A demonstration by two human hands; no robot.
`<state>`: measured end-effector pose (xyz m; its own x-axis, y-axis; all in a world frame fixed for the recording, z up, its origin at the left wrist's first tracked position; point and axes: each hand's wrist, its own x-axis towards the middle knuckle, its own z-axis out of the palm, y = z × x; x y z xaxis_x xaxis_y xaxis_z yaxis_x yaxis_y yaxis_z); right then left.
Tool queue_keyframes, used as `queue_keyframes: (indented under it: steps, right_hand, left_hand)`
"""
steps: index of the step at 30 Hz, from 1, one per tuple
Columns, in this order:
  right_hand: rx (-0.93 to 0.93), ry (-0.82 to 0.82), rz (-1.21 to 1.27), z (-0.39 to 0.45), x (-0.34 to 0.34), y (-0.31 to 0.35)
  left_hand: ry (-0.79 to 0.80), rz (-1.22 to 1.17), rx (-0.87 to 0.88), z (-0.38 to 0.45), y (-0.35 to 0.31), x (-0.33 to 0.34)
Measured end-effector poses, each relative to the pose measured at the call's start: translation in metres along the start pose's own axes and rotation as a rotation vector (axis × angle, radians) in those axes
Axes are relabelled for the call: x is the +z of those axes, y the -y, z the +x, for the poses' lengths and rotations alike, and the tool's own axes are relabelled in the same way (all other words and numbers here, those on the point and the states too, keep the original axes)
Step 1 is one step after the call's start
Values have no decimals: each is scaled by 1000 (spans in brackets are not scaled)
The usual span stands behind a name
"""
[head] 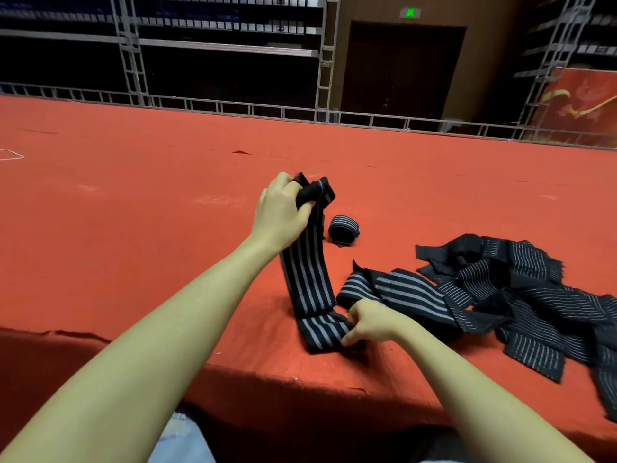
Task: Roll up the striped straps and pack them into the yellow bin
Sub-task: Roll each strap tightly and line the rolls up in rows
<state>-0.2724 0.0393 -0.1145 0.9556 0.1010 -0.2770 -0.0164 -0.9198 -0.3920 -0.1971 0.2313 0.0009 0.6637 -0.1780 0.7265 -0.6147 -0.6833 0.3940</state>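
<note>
Nearest the camera, the person's two bare forearms reach out over the front edge of the red-covered platform (pixel 100 202), where the cloth folds down toward the lap. The right hand (pixel 369 324) sits low on the surface with its fingers curled, pinching the near end of a striped strap (pixel 309 279); this looks like an anchor, holding that end down so the band can be drawn straight. From there the strap bends and rises toward the left hand (pixel 282 210), which is held higher and farther out, its fingers closed round the bunched upper end. The two hands are thus well apart, each clamped on the same strap, keeping it taut between them, probably to flatten it before rolling starts from one end. Just to the right of the right hand lies a loose pile of unrolled straps (pixel 521 295), tangled and overlapping, spreading toward the platform's right edge; it lies within easy reach, so the next piece can be taken without shifting. Beyond the left hand, a little to its right, one rolled strap (pixel 344 228) rests alone on the cloth, set aside, apparently awaiting packing. The yellow bin does not appear in this view, so where the rolls will go cannot be told. Farther back a metal railing (pixel 300 111) borders the platform, with dark shelving and a door behind it.
</note>
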Motion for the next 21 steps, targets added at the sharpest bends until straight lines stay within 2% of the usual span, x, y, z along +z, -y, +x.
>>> queue_keyframes:
  steps: [2, 4, 6, 8, 10, 14, 16, 17, 19, 21]
  right_hand:
    - [-4, -113, 152, -2, -2, 0]
    - [-52, -208, 199, -9, -6, 6]
    - [-76, -212, 391, -15, -11, 17]
    - [-68, -137, 575, -18, -15, 25]
    - [-50, -70, 494, -18, -18, 26]
    - [79, 69, 18, -16, -11, 16]
    - [128, -16, -147, -14, -5, 11]
    - [127, -110, -147, -13, -3, 11]
    - [77, -313, 74, -10, -4, 12]
    - [-2, -384, 381, -6, -9, 17]
  left_hand:
    - [3, 2, 5, -2, 0, 0]
    - [2, 8, 10, -3, -2, -2]
    - [-7, 19, 17, -3, -4, -4]
    - [-23, 23, 19, -3, -6, -7]
    - [-28, 25, 20, -2, -6, -9]
    - [-25, 24, 21, -2, -5, -7]
    - [-14, 2, 28, -5, -6, -5]
    - [-7, -10, 37, -6, -6, -3]
    - [9, -44, 55, -8, -7, -1]
    - [17, -82, 76, -7, -7, -1]
